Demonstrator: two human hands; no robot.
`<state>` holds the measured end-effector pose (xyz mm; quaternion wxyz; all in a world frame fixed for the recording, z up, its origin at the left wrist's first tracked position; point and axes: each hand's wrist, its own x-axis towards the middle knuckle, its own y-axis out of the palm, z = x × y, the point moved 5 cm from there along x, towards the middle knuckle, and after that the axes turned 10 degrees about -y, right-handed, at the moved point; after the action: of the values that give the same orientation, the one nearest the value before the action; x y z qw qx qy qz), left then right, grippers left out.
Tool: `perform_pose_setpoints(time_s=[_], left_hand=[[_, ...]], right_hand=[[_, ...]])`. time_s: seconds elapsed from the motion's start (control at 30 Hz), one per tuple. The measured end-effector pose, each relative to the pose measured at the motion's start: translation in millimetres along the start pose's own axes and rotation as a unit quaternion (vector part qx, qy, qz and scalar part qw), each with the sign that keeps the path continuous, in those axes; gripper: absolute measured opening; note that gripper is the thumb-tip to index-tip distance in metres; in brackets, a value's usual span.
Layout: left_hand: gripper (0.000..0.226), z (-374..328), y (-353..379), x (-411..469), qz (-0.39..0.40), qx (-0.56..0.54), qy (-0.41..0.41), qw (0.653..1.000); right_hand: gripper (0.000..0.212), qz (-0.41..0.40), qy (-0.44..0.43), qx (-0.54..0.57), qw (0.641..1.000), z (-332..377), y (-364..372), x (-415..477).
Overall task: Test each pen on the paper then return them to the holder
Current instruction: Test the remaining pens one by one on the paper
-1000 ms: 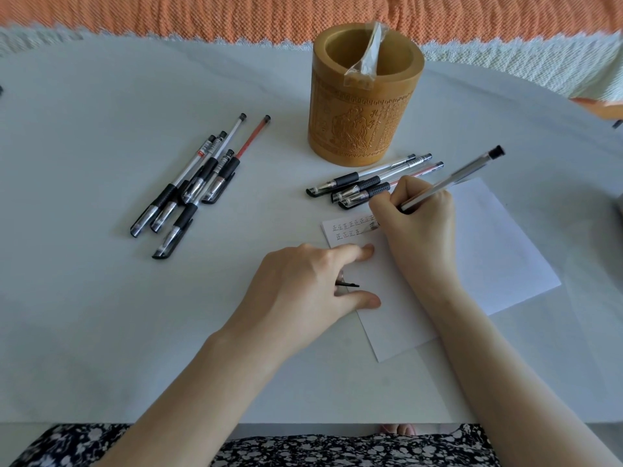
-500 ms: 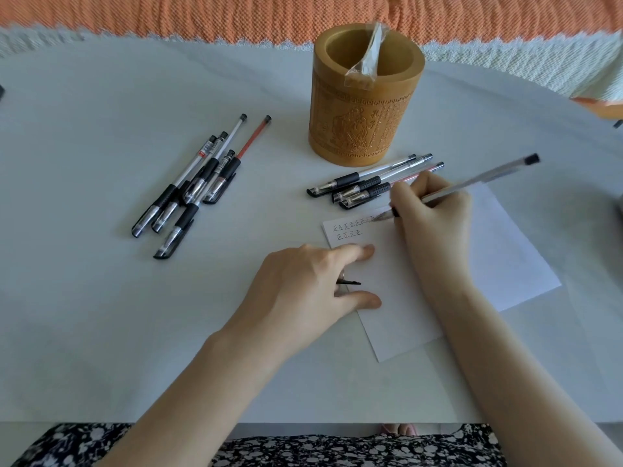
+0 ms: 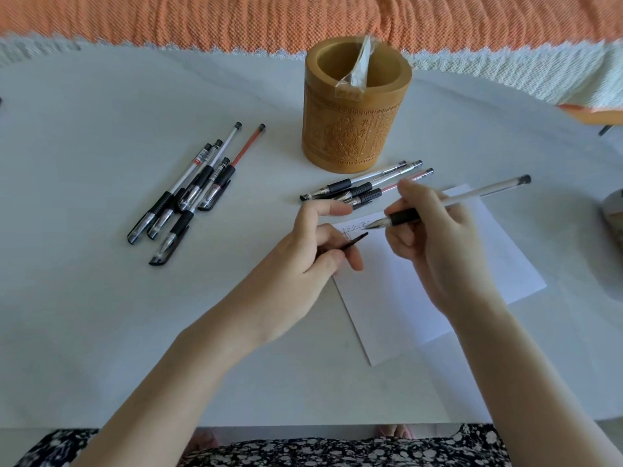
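Observation:
My right hand (image 3: 438, 244) holds an uncapped clear pen (image 3: 472, 197) with a black grip, lifted above the white paper (image 3: 421, 298), its tip pointing left toward my left hand. My left hand (image 3: 310, 254) is raised off the paper and pinches a black pen cap (image 3: 354, 242) whose end points at the pen tip. Small ink marks (image 3: 354, 229) line the paper's top left corner. The carved bamboo holder (image 3: 354, 129) stands behind, with a clear plastic wrapper (image 3: 357, 67) in it. Three pens (image 3: 364, 188) lie just in front of the holder. Several capped pens (image 3: 195, 193) lie grouped at the left.
The white table (image 3: 101, 315) carries everything; its near edge runs along the bottom by my patterned clothing (image 3: 303, 453). An orange and white woven cloth (image 3: 303, 18) lies beyond the far edge. A greyish object (image 3: 613, 214) is cut off at the right edge.
My right hand stopped writing, lifted the pen off the paper and turned it flatter. My left hand rose from pressing the paper and brought the cap toward the pen tip.

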<state>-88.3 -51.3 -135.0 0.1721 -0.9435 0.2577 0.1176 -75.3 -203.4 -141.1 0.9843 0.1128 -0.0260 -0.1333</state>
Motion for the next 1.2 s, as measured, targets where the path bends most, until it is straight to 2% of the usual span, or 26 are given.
perform_pose_setpoints(time_s=[0.33, 0.47, 0.57, 0.77, 0.97, 1.2], left_hand=[[0.037, -2, 3, 2, 0.007, 0.010, 0.021, 1.000], [0.021, -3, -5, 2, -0.058, 0.010, 0.027, 0.998], [0.009, -1, -14, 3, -0.102, 0.039, 0.008, 0.994], [0.019, -2, -16, 1, -0.150, 0.123, 0.027, 0.981], [0.029, 2, -12, -1, -0.169, 0.166, 0.011, 0.971], [0.029, -1, -15, 1, -0.198, 0.189, 0.003, 0.962]], right_hand=[[0.035, 0.088, -0.003, -0.074, 0.993, -1, 9, -4], [0.025, 0.143, 0.006, -0.054, 0.988, -3, 17, -7], [0.025, 0.142, 0.001, -0.054, 0.988, -2, 15, -5], [0.017, 0.114, -0.027, -0.062, 0.991, 0, 12, -4], [0.042, 0.106, -0.004, -0.066, 0.992, -6, 17, -5], [0.036, 0.108, 0.046, -0.015, 0.993, -15, 25, -10]])
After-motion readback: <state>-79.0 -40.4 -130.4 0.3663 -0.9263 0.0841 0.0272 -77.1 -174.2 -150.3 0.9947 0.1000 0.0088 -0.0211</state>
